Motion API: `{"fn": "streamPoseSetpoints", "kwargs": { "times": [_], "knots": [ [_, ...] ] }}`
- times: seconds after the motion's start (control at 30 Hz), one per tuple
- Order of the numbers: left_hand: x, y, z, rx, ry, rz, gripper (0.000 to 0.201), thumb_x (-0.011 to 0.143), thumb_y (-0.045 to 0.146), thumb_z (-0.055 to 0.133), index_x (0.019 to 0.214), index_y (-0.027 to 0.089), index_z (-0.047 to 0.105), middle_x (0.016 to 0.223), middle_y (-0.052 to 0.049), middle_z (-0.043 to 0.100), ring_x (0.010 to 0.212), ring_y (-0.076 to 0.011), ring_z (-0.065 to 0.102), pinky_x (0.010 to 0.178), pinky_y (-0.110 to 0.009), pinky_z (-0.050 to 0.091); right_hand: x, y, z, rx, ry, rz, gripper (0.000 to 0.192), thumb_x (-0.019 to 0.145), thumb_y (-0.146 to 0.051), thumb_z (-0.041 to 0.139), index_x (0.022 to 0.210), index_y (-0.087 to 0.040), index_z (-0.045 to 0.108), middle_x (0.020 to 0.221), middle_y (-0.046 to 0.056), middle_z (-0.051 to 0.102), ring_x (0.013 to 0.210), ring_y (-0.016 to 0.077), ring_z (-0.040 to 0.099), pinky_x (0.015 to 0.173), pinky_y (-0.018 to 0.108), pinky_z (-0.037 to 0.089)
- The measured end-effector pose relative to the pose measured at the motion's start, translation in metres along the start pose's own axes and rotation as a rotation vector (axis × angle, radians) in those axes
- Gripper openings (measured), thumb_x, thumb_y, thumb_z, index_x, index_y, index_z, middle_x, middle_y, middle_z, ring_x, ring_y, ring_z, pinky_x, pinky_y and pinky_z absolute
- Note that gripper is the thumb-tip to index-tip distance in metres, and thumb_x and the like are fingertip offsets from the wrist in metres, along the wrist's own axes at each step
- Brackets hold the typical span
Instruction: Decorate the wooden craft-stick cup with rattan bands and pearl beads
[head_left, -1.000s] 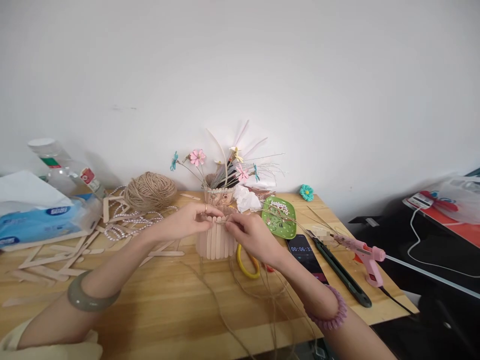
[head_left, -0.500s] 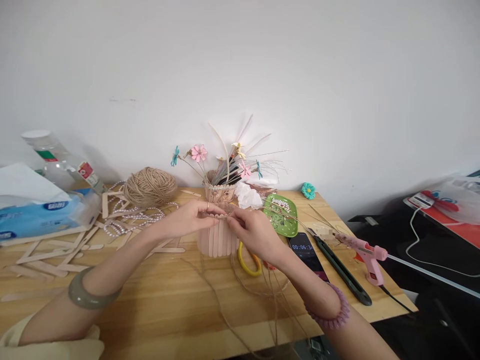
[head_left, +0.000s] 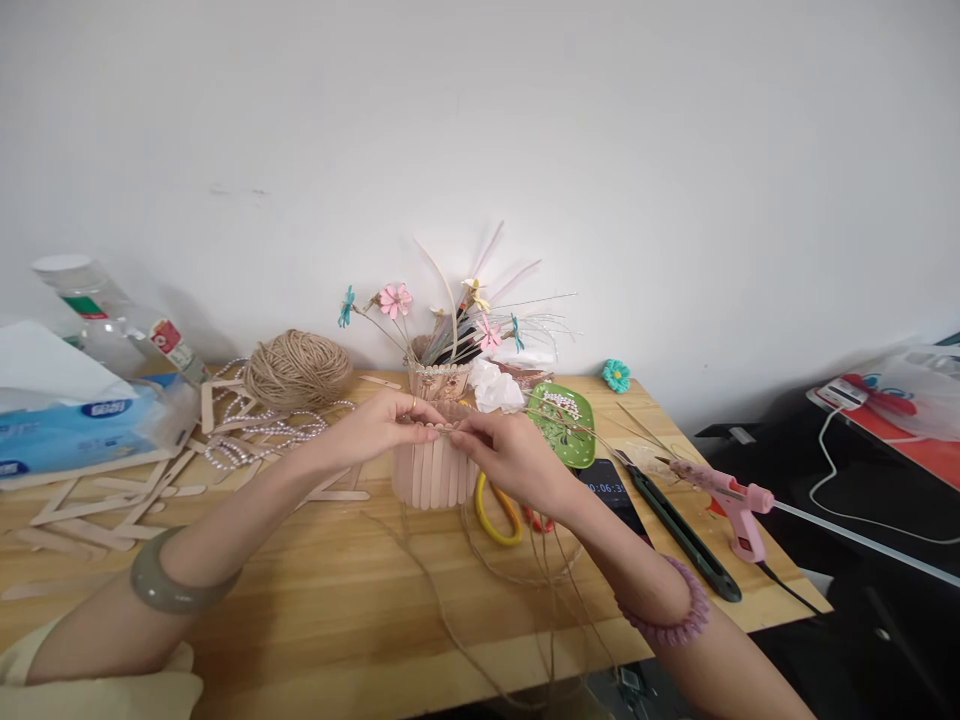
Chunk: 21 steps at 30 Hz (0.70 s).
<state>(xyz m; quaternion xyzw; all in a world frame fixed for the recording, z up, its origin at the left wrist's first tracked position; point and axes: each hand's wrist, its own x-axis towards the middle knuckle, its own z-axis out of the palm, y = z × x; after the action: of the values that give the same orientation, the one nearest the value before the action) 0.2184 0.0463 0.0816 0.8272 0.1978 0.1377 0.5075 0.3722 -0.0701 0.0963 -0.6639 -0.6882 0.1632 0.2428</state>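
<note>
"What's nearest?"
"Twine [head_left: 437, 603] on the desk [head_left: 322, 630], six o'clock from the central stick cup [head_left: 433, 480]."
"The hands?"
"Left hand [head_left: 384, 425] and right hand [head_left: 511, 458]: each grip pinches a thin strand [head_left: 444, 432] at the cup's rim."
"Beyond?"
"A flower pot [head_left: 431, 383], twelve o'clock."

Seemingly a home craft corner: the wooden surface [head_left: 315, 640] against a white wall [head_left: 480, 120] carries a stick-sided pot [head_left: 433, 478], twine ball [head_left: 298, 370] near the far edge, tissues [head_left: 75, 430], and a glue gun [head_left: 741, 512] near the right edge.
</note>
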Motion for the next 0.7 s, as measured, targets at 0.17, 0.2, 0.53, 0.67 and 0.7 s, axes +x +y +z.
{"fn": "streamPoseSetpoints", "kwargs": {
  "times": [0.17, 0.2, 0.53, 0.67, 0.7],
  "knots": [
    [-0.0007, 0.0015, -0.0017, 0.027, -0.024, -0.019, 0.022, 0.074, 0.032, 0.061, 0.088, 0.017, 0.07, 0.092, -0.004, 0.074, 0.089, -0.0211, 0.065, 0.081, -0.031, 0.048, -0.0011, 0.005, -0.0022, 0.048, -0.027, -0.001, 0.025, 0.088, -0.02, 0.048, 0.064, -0.014, 0.054, 0.054, -0.005, 0.042, 0.052, 0.008, 0.037, 0.052, 0.021, 0.024],
    [-0.0013, 0.0021, -0.0019, 0.039, -0.025, -0.017, 0.023, 0.075, 0.033, 0.061, 0.089, 0.017, 0.07, 0.093, -0.005, 0.073, 0.089, -0.0213, 0.065, 0.081, -0.031, 0.048, -0.0014, 0.006, -0.0022, 0.049, -0.026, -0.004, 0.025, 0.088, -0.02, 0.047, 0.064, -0.015, 0.053, 0.055, -0.005, 0.042, 0.053, 0.0081, 0.037, 0.052, 0.021, 0.024],
    [-0.0042, 0.0022, -0.0001, 0.083, -0.009, 0.012, 0.03, 0.079, 0.041, 0.056, 0.093, 0.018, 0.07, 0.097, -0.005, 0.072, 0.092, -0.021, 0.064, 0.084, -0.031, 0.048, -0.0017, 0.0045, 0.0002, -0.007, 0.031, 0.015, 0.026, 0.086, -0.02, 0.049, 0.061, -0.015, 0.055, 0.051, -0.005, 0.042, 0.049, 0.008, 0.036, 0.051, 0.022, 0.023],
    [-0.0048, 0.0015, 0.0012, 0.077, -0.005, -0.005, 0.029, 0.077, 0.039, 0.058, 0.094, 0.018, 0.069, 0.099, -0.004, 0.072, 0.092, -0.0211, 0.064, 0.083, -0.03, 0.048, -0.0019, 0.0031, 0.0026, -0.02, 0.059, 0.028, 0.026, 0.085, -0.019, 0.049, 0.06, -0.015, 0.055, 0.05, -0.005, 0.043, 0.049, 0.0082, 0.036, 0.052, 0.022, 0.024],
    [-0.0048, 0.0016, 0.0016, 0.078, 0.002, -0.01, 0.029, 0.077, 0.038, 0.059, 0.093, 0.017, 0.069, 0.099, -0.005, 0.072, 0.092, -0.0211, 0.064, 0.083, -0.03, 0.048, -0.002, 0.0029, 0.0031, -0.022, 0.063, 0.033, 0.026, 0.085, -0.018, 0.049, 0.06, -0.015, 0.054, 0.049, -0.005, 0.042, 0.048, 0.0083, 0.036, 0.052, 0.022, 0.024]
  ]
}}
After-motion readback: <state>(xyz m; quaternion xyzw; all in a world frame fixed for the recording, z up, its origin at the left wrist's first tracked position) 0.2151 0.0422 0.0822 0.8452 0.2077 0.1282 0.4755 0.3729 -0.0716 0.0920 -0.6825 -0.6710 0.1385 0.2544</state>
